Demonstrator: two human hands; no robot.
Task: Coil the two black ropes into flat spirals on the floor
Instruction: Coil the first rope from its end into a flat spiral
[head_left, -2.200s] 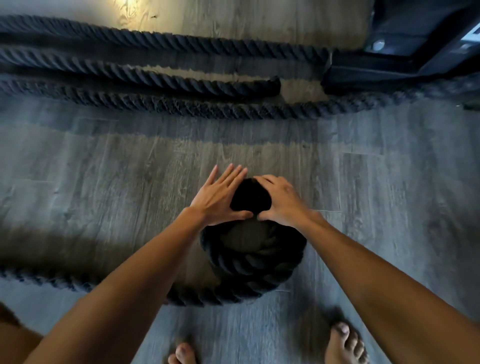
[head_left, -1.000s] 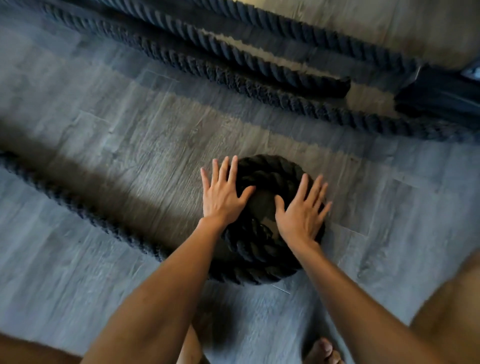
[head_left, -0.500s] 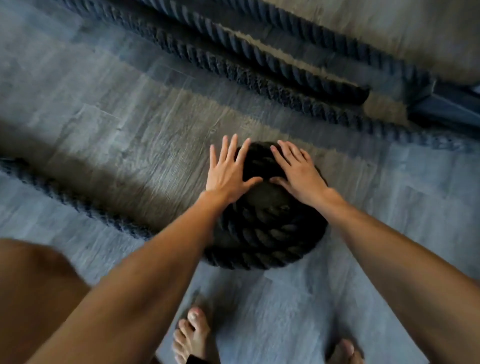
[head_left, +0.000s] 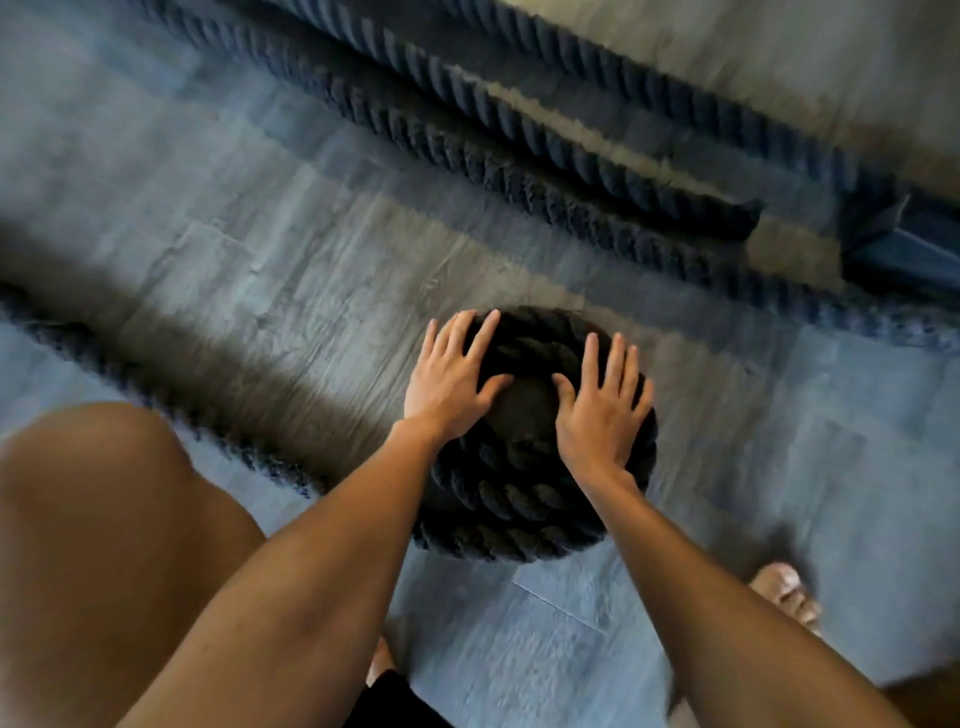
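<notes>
On the floor (head_left: 270, 249) right in front of me lies the coil (head_left: 519, 499) — a thick black rope wound into a small, flat, tight spiral of a few turns, with a dark hollow at its middle. My left hand (head_left: 449, 387) lies flat on the coil's left side, fingers straight and spread, pointing away from me, thumb reaching in toward the hollow. My right hand (head_left: 597, 410) lies flat on the right side in the same way, fingers straight, thumb turned inward. The hands are apart, with the hollow between the thumbs, and neither grips anything — both palms rest on the turns.

From under my left forearm the loose length (head_left: 156, 387) of this rope runs across the floor to the left edge of view. Well beyond the coil, more black rope lies in straight lines slanting from upper left to lower right. The nearest strand (head_left: 519, 182) carries on to the right edge, the middle strand (head_left: 519, 124) stops at a blunt end, and the far strand (head_left: 649, 83) reaches a dark base (head_left: 904, 249) at the upper right.

My bare left knee (head_left: 104, 493) fills the lower left, and my right foot (head_left: 784, 592), blurred, stands on the floor to the near right of the coil
</notes>
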